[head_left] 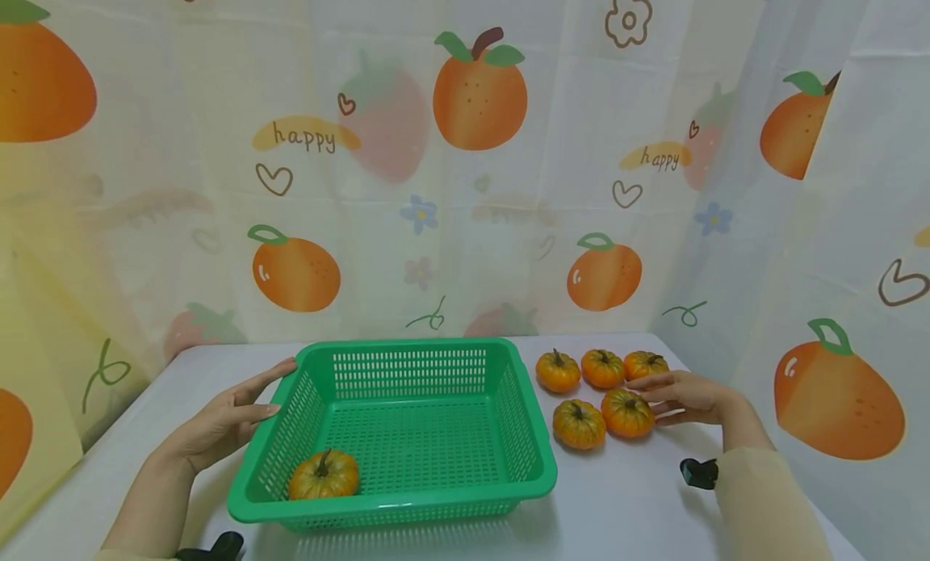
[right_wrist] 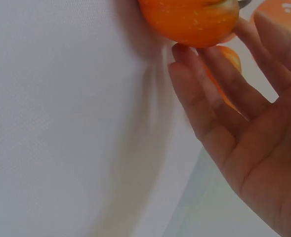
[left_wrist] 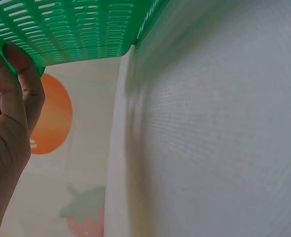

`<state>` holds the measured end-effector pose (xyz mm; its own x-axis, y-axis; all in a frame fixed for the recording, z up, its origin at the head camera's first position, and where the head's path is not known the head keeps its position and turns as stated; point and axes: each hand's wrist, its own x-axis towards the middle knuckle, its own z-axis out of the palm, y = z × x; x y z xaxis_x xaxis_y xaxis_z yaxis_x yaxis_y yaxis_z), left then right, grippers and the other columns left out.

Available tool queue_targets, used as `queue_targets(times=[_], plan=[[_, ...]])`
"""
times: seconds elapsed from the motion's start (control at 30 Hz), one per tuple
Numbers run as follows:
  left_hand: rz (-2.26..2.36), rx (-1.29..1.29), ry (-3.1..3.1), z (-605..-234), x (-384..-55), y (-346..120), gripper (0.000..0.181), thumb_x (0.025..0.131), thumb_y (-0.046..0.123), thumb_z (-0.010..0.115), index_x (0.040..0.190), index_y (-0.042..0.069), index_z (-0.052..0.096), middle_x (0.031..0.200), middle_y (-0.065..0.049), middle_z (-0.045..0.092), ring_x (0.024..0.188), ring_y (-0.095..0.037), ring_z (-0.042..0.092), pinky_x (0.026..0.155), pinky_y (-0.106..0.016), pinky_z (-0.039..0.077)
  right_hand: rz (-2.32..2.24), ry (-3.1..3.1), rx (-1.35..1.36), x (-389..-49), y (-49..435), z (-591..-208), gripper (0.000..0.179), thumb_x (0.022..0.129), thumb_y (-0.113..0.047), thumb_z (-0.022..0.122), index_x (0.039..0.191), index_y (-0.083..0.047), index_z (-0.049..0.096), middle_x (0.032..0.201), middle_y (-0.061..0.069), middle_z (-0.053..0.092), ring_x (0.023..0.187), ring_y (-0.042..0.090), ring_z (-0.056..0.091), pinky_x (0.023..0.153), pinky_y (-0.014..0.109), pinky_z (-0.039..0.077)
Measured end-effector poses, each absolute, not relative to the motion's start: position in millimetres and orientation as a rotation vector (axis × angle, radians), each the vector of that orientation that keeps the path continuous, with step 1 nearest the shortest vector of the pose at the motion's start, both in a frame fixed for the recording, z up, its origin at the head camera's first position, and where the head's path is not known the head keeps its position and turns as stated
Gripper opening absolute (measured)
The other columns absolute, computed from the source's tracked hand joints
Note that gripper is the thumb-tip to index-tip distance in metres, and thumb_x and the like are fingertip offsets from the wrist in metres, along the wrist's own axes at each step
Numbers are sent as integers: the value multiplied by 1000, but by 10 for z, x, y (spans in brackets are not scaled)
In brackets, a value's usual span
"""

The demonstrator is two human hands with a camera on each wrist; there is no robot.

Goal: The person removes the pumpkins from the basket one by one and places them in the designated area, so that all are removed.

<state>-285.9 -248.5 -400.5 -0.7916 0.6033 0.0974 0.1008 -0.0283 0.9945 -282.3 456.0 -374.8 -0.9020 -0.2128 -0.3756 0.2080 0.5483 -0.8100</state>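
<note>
A green plastic basket (head_left: 407, 508) stands on the white table with one small orange pumpkin (head_left: 324, 474) in its near left corner. My left hand (head_left: 231, 420) is at the basket's left rim, its fairly straight fingers and thumb touching the edge. In the left wrist view, fingertips meet the underside of the rim. To the right of the basket, my right hand (head_left: 686, 395) reaches a small pumpkin (head_left: 628, 413) in the near row, fingers spread and slightly bent. The right wrist view shows fingertips at that pumpkin's (right_wrist: 192, 22) side, without a closed grip.
Beside the near pumpkin sits another pumpkin (head_left: 579, 424). Behind them stand a left pumpkin (head_left: 558, 371), a middle pumpkin (head_left: 602, 369) and a right pumpkin (head_left: 645, 365). A fruit-printed curtain (head_left: 465, 214) hangs along the back of the table (head_left: 610, 512).
</note>
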Motion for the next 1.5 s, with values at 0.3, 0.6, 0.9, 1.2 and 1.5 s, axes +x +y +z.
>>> queue_targets(times=[0.3,0.6,0.9,1.2,1.5], plan=[[1890,744,1869,-3979,-2839,-2477,64,103,4,41,160,15,15,144,39,34,125,4,55,98,-23,53,-1321,2449,-125,-2869,4513,-3614,58,100,-31,53,148,1,41,149,27,44,115,22,62,101,44,54],[1892,747,1869,-3994,-2847,-2474,64,103,3,41,160,15,14,153,35,24,128,8,50,98,-23,53,-1283,2643,-176,-2909,4366,-3414,53,100,-30,53,146,-5,45,152,26,42,135,41,47,110,59,41],[1893,742,1877,-3989,-2848,-2471,64,103,4,41,160,16,15,145,38,32,124,4,56,97,-24,54,-1328,2700,-276,-2993,4078,-3176,51,101,-32,54,145,-6,47,147,24,47,130,38,52,107,51,48],[1898,747,1858,-4001,-2843,-2476,64,103,3,41,160,16,16,145,40,35,121,2,59,96,-24,54,-1312,2713,-419,-3114,3756,-2936,48,99,-28,57,141,-6,52,144,23,53,128,38,55,105,49,50],[1895,773,1843,-4004,-2853,-2480,63,103,3,39,160,16,15,145,40,35,121,0,60,96,-24,54,-1280,2700,-613,-3163,3374,-2726,41,100,-20,55,139,-8,55,146,18,53,130,38,55,103,47,52]])
